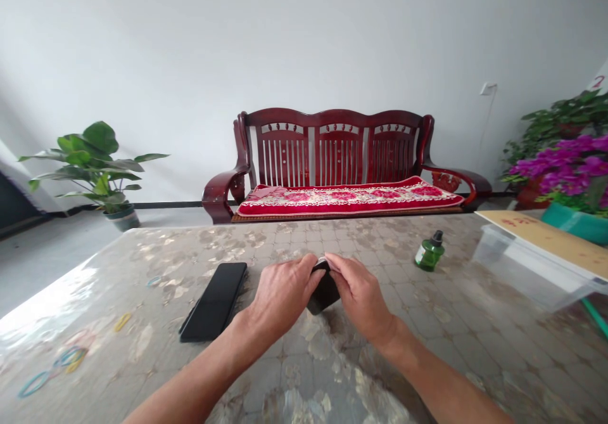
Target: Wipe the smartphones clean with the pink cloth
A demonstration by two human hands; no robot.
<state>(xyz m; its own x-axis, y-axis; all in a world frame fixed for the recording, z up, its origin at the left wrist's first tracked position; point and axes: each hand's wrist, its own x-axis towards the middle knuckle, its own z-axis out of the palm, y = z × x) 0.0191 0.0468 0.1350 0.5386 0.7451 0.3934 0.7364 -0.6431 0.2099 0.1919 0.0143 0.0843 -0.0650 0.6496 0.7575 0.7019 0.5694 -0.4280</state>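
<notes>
Left hand (284, 289) and right hand (360, 289) both gripping dark object (323, 295), type unclear, just below frame centre. Black phone (215, 303) lies lower left; green bottle (430, 254), right side.

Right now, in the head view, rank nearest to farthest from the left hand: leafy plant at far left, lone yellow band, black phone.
1. Black phone: left of the left hand, on the table.
2. Lone yellow band: farther left on the table.
3. Leafy plant: far left, on the floor.
</notes>
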